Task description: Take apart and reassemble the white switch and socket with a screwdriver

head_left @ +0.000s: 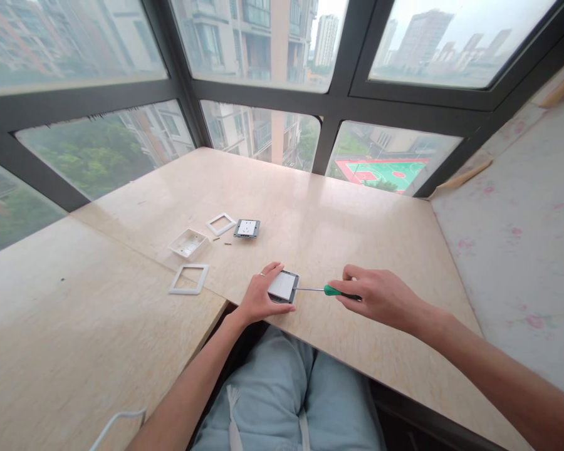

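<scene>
My left hand (262,297) grips a white switch module (282,285) with a grey frame, thumb and fingers on its opposite edges, at the table's front edge. In my right hand (380,293) is a screwdriver (331,290) with a green and black handle. Its shaft points left, and the tip meets the module's right edge. Left of my hands lie a white frame (188,279), a white back box (188,243), a second white frame (220,223) and a socket module (247,228). Two small screws (228,243) lie between them.
The beige tabletop (348,232) runs back to dark-framed windows. A floral-papered wall (531,250) rises on the right. A white cable (117,426) lies at the lower left. My legs (282,388) are below the table's front edge.
</scene>
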Action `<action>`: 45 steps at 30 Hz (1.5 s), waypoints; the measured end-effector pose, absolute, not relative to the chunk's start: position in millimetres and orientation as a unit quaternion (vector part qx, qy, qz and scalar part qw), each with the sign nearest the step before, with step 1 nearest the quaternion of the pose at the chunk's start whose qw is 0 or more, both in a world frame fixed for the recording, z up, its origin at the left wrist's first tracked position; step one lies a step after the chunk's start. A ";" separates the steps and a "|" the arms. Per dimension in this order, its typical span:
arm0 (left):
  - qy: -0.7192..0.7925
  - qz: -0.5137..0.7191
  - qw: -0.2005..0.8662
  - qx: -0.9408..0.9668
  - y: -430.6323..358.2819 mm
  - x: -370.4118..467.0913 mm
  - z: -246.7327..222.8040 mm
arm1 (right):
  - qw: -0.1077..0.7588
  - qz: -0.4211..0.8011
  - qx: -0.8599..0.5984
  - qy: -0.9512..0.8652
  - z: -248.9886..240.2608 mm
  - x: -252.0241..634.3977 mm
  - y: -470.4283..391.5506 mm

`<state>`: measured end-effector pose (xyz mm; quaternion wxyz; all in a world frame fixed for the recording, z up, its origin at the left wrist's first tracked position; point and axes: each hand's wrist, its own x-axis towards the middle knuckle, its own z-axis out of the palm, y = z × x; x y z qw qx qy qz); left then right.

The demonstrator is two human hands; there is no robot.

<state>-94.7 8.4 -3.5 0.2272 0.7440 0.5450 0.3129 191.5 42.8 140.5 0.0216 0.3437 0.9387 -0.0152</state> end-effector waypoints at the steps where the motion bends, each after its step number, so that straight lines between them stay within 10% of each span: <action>1: 0.545 0.314 0.228 0.743 8.4 -94.6 -3.4 | 0.028 -0.013 0.345 0.938 143.4 188.1 42.4; 10: 0.546 0.314 0.231 0.741 8.2 -93.3 -1.0 | 0.103 -0.071 0.357 0.926 172.5 152.8 48.3; 29: 0.566 0.223 0.161 0.777 10.7 -86.9 11.6 | -0.147 -0.332 0.404 0.840 87.8 208.7 48.5; 45: 0.540 0.260 0.200 0.775 17.0 -91.4 19.1 | -0.183 -0.405 0.442 0.779 56.1 212.8 40.4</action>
